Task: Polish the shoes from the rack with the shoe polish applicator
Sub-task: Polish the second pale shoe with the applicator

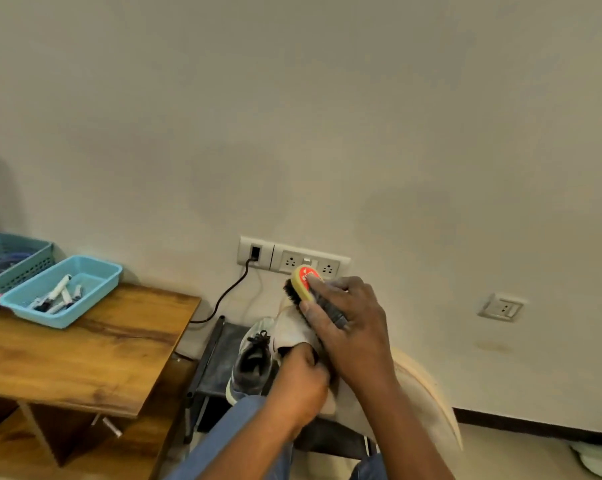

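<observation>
My right hand (348, 323) grips a shoe brush (301, 287) with a yellow back, a red label and dark bristles. The bristles press on the toe of a light beige shoe (289, 329). My left hand (301, 382) holds that shoe from below, its fingers tucked into the shoe's opening. A grey sneaker (252, 362) with black laces stands on the dark shoe rack (212, 362) just left of the held shoe. Much of the beige shoe is hidden by my hands.
A wooden table (84, 351) stands at left with two blue trays (62, 289) holding small items. A socket panel (292, 258) with a black cable is on the wall behind the brush. Another wall socket (500, 306) lies right. A curved beige object (427, 393) sits behind my right forearm.
</observation>
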